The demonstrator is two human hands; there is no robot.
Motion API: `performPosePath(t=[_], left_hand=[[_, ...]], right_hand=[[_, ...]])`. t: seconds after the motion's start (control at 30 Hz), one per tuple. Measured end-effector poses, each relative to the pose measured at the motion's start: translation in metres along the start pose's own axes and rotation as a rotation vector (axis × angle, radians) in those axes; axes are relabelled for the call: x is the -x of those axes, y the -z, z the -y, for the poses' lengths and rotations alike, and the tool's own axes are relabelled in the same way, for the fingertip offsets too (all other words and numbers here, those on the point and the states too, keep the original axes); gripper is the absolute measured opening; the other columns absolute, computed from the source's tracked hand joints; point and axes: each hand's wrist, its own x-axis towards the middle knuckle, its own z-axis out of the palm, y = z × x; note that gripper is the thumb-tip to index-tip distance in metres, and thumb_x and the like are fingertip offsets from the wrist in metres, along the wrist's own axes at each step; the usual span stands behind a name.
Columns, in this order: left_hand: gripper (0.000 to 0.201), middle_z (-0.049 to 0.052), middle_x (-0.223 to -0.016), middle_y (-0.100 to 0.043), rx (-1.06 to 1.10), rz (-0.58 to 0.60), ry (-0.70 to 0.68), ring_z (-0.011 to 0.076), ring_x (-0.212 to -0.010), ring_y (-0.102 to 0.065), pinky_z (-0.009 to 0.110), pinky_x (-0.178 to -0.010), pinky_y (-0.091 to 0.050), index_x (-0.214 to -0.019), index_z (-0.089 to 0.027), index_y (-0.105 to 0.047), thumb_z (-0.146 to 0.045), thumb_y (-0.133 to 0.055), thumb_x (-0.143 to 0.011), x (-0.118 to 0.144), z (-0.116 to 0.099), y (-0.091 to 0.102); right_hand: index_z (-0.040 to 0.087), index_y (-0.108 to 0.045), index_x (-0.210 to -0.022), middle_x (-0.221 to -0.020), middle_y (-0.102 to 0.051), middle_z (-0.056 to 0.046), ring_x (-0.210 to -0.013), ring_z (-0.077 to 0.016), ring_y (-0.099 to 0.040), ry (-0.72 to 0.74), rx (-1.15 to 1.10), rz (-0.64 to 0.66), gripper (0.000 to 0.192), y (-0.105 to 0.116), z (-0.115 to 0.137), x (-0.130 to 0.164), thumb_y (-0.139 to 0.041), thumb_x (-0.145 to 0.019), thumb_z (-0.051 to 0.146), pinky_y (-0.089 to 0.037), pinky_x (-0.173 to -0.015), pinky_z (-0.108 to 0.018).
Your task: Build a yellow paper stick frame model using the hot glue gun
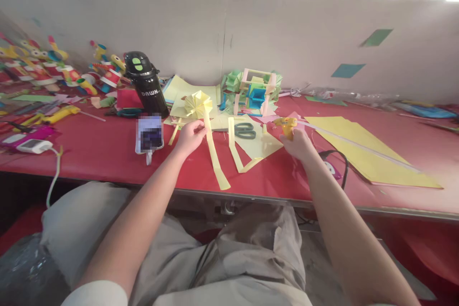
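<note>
- Left hand (pixel 189 137): my grip is pinched on the upper part of a yellow paper strip (pixel 214 153), just below the yellow folded paper fan (pixel 198 103) that lies at the strip's far end. The rest of the strip runs toward me across the red bench (pixel 100 148) and ends close to the near edge.
- Right hand (pixel 296 143): my grip is clenched around a small yellow glue gun (pixel 287 125), its cord (pixel 339 162) trailing off to the right near my wrist. The nozzle points left, toward the cut paper.
- Between the hands: a second yellow strip bent into a V (pixel 238 155), a cut yellow sheet (pixel 261 146), and green-handled scissors (pixel 245 130) lying flat, untouched.
- Far centre: a finished-looking paper lantern frame (pixel 254 88) of green, blue and pink folds, against the partition.
- Right: large yellow sheets (pixel 369 150), uncut, lying flat.
- Left: a black flask (pixel 145 81), a phone (pixel 149 135) on a cable just beside it, and a row of colourful paper figures (pixel 53 69) at the far left.
- Progress, as I judge it: the fan is folded and the strips are cut; whether the strip is already joined to the fan I cannot tell. The V strip lies loose and apart.
</note>
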Motion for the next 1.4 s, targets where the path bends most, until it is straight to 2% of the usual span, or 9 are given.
performPosePath(t=[0.1,0.17,0.37,0.4,0.5,0.6,0.77,1.03,1.4], left_hand=[[0.011,0.002,-0.073,-0.065,-0.035,-0.014,0.005,0.0177,-0.070,-0.061,0.030,-0.069,-0.047,-0.073,-0.018,-0.058,-0.028,-0.059,-0.079,0.000,0.002,0.000],[0.010,0.002,-0.075,-0.066,-0.043,-0.013,-0.008,0.0183,-0.073,-0.062,0.030,-0.071,-0.047,-0.075,-0.018,-0.059,-0.027,-0.059,-0.079,0.000,0.003,0.000],[0.009,0.002,-0.075,-0.066,-0.066,-0.001,-0.018,0.0183,-0.073,-0.062,0.030,-0.071,-0.048,-0.076,-0.018,-0.061,-0.026,-0.058,-0.080,0.000,0.004,-0.001],[0.009,0.002,-0.074,-0.066,-0.071,0.000,-0.020,0.0182,-0.072,-0.062,0.030,-0.070,-0.048,-0.075,-0.018,-0.061,-0.026,-0.058,-0.080,0.000,0.004,-0.001],[0.009,0.001,-0.072,-0.065,-0.081,-0.002,-0.034,0.0178,-0.070,-0.061,0.030,-0.069,-0.048,-0.075,-0.018,-0.061,-0.026,-0.059,-0.080,0.000,0.005,-0.001],[0.009,0.001,-0.073,-0.066,-0.073,-0.007,-0.035,0.0179,-0.070,-0.062,0.030,-0.069,-0.049,-0.076,-0.018,-0.061,-0.026,-0.059,-0.079,0.000,0.007,-0.001],[0.008,0.002,-0.074,-0.066,-0.042,-0.022,-0.041,0.0181,-0.073,-0.063,0.031,-0.072,-0.050,-0.076,-0.018,-0.060,-0.026,-0.059,-0.079,-0.001,0.008,-0.001],[0.015,0.005,-0.081,-0.071,-0.033,-0.094,-0.087,0.0196,-0.077,-0.065,0.031,-0.071,-0.051,-0.083,-0.018,-0.066,-0.032,-0.063,-0.080,0.000,-0.003,0.000],[0.011,0.003,-0.082,-0.072,-0.174,0.012,-0.066,0.0196,-0.079,-0.066,0.030,-0.073,-0.051,-0.078,-0.019,-0.066,-0.029,-0.062,-0.079,0.000,0.008,0.000]], right_hand=[[0.012,-0.058,-0.100,-0.108,-0.059,-0.022,-0.093,-0.0316,-0.062,-0.051,0.069,0.016,0.029,0.004,0.003,0.018,-0.047,-0.087,0.037,-0.047,-0.075,-0.042],[0.014,-0.059,-0.102,-0.107,-0.061,-0.019,-0.091,-0.0295,-0.062,-0.013,0.060,0.005,0.028,0.008,0.003,0.035,-0.047,-0.087,0.033,-0.047,-0.076,-0.041],[0.021,-0.066,-0.096,-0.100,-0.068,-0.010,-0.073,-0.0207,-0.063,0.297,-0.308,-0.365,0.016,0.037,0.019,0.104,-0.055,-0.087,0.028,-0.051,-0.069,-0.037],[0.022,-0.067,-0.095,-0.096,-0.068,-0.010,-0.076,-0.0211,-0.064,0.430,-0.419,-0.308,0.014,0.042,0.026,0.117,-0.055,-0.088,0.027,-0.052,-0.068,-0.035],[0.023,-0.066,-0.108,-0.083,-0.069,-0.005,-0.068,-0.0163,-0.063,0.730,-0.553,0.136,0.020,0.043,0.052,0.150,-0.058,-0.090,0.022,-0.051,-0.060,-0.028],[0.023,-0.053,-0.136,-0.072,-0.068,0.001,-0.053,-0.0112,-0.056,0.694,-0.435,0.303,0.046,0.022,0.076,0.168,-0.061,-0.091,0.025,-0.049,-0.055,-0.024],[0.020,-0.069,-0.110,-0.081,-0.074,-0.004,-0.061,-0.0121,-0.064,0.689,-0.415,0.144,0.023,-0.010,0.101,0.170,-0.053,-0.094,0.018,-0.049,-0.058,-0.023],[0.020,-0.070,-0.099,-0.072,-0.071,-0.001,-0.058,-0.0115,-0.065,0.565,-0.626,-0.127,0.014,0.013,0.121,0.156,-0.058,-0.091,0.022,-0.050,-0.054,-0.021],[0.019,-0.071,-0.100,-0.072,-0.073,-0.002,-0.060,-0.0123,-0.066,0.598,-0.617,0.114,0.017,-0.015,0.122,0.173,-0.057,-0.091,0.020,-0.050,-0.056,-0.020]])
